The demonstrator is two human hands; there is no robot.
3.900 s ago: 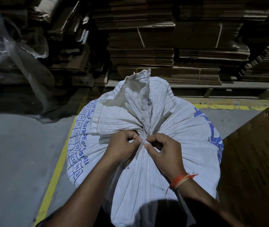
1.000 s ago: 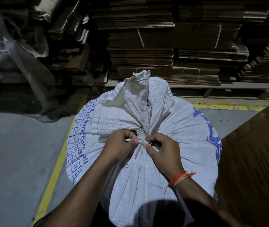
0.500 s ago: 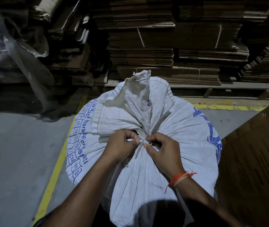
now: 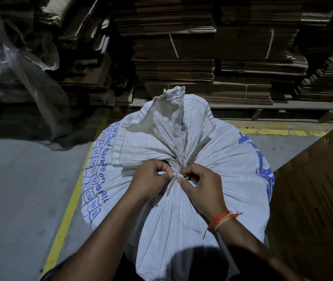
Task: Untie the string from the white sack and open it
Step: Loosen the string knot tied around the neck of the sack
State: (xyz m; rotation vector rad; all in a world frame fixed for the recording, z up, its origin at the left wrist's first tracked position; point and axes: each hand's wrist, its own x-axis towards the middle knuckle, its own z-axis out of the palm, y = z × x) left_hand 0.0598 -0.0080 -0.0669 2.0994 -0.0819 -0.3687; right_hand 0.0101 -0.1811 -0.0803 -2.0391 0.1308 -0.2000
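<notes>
At the gathered neck of the white sack (image 4: 181, 209), the left hand (image 4: 149, 182) and right hand (image 4: 203, 186) both pinch the knotted string (image 4: 178, 175) with curled fingers; stacked cardboard (image 4: 212, 63) stands at twelve o'clock.

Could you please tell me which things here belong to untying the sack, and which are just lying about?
Job in hand:
white woven sack with blue print
thin white string at its gathered neck
left hand
right hand

Lying about:
stacked flattened brown cardboard
clear plastic sheet
</notes>
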